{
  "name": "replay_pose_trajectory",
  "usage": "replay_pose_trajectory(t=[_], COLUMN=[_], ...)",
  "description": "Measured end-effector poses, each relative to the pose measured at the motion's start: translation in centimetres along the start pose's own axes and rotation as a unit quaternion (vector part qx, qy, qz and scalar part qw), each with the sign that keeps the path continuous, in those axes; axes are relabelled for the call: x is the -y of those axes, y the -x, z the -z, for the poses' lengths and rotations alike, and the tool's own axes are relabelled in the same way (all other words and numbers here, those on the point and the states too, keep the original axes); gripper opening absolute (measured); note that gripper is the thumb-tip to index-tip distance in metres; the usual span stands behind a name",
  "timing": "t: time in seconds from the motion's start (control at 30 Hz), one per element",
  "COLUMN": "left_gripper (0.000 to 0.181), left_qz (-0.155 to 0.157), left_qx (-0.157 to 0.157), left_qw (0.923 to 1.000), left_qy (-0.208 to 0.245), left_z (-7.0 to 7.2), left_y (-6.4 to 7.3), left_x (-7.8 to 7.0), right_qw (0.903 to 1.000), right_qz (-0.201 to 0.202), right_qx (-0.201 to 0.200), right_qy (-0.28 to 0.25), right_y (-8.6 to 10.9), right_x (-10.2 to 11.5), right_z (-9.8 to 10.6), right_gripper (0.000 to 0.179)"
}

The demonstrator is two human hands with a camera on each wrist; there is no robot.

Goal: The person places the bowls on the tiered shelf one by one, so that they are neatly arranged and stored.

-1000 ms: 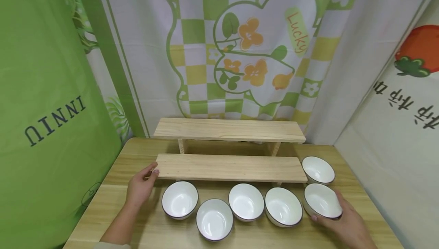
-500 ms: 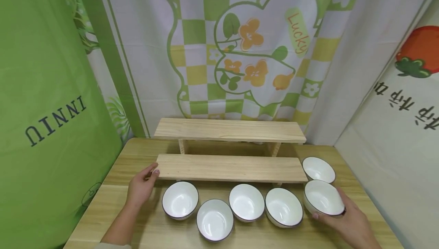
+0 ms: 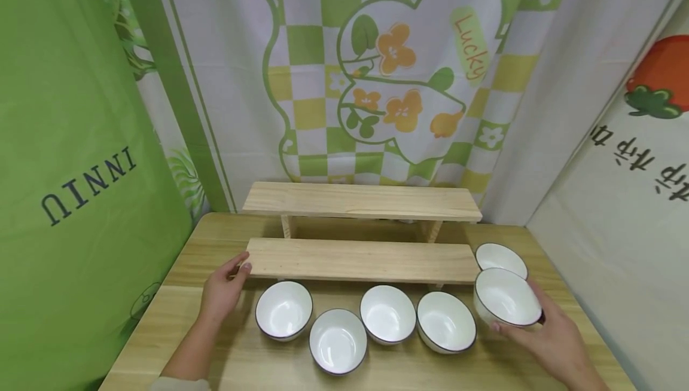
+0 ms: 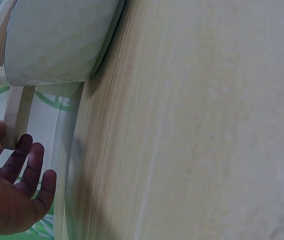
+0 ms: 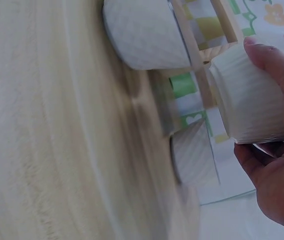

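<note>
My right hand [image 3: 557, 337] grips a white bowl [image 3: 507, 296] with a dark rim, thumb on the near side and fingers around the far side. In the right wrist view this ribbed bowl [image 5: 254, 97] is raised off the table, tilted in the hand. Behind it stands another white bowl [image 3: 499, 259], partly covered by the held one in the head view. My left hand [image 3: 223, 289] pinches the left end of the lower board of a two-tier wooden shelf [image 3: 360, 260]. In the left wrist view, thumb and forefinger meet at the board's end [image 4: 17, 120], other fingers loosely spread.
Several white bowls stand upright in front of the shelf, among them a leftmost bowl [image 3: 283, 310] and a forward one [image 3: 338, 341]. The upper board [image 3: 360, 201] rises behind the lower. Printed curtains [image 3: 231, 80] enclose the wooden table [image 3: 161, 319] on three sides.
The right hand has raised its bowl from beside the row, up and slightly away, so it now overlaps the back right bowl more. The left hand keeps its place on the shelf.
</note>
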State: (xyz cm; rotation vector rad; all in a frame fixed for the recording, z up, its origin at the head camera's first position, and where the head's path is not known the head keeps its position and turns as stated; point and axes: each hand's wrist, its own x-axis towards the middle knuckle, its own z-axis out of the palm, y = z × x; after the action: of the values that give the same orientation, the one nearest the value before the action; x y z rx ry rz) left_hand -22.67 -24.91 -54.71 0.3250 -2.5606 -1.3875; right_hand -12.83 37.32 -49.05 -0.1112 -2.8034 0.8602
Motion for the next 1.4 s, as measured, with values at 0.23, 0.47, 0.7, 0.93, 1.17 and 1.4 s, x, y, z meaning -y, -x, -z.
replay_pose_trajectory(t=[0.23,0.47,0.7,0.93,1.17,1.4], left_gripper=[0.050,0.050,0.050,0.051,0.052,0.051], left_qz=[0.002,-0.004,-0.001,0.002,0.006,0.008], left_qx=[0.004,0.003,0.006,0.010,0.012,0.009], left_qw=[0.9999,0.9999,0.9999,0.9998,0.9997,0.9997], left_qy=[0.011,0.010,0.011,0.016,0.019,0.020], left_z=[0.2,0.1,0.0,0.1,0.2,0.2], left_y=[0.1,-0.1,-0.1,0.0,0.0,0.1], left_x=[-0.4,-0.3,-0.3,-0.3,-0.2,-0.2], right_qw=[0.9998,0.9991,0.9993,0.9985,0.9981,0.9969], right_qz=[-0.008,-0.020,0.003,0.025,0.025,0.034], right_qx=[0.016,0.024,0.009,-0.004,-0.002,0.001], right_qy=[-0.010,-0.030,-0.037,-0.048,-0.057,-0.071], right_y=[-0.4,-1.0,-1.6,-2.2,-2.7,-3.1], right_x=[1.8,3.0,4.5,5.8,6.9,7.9], right_z=[0.8,1.1,1.2,0.8,0.4,-0.3], right_gripper=[0.129,0.127,0.124,0.120,0.120,0.120])
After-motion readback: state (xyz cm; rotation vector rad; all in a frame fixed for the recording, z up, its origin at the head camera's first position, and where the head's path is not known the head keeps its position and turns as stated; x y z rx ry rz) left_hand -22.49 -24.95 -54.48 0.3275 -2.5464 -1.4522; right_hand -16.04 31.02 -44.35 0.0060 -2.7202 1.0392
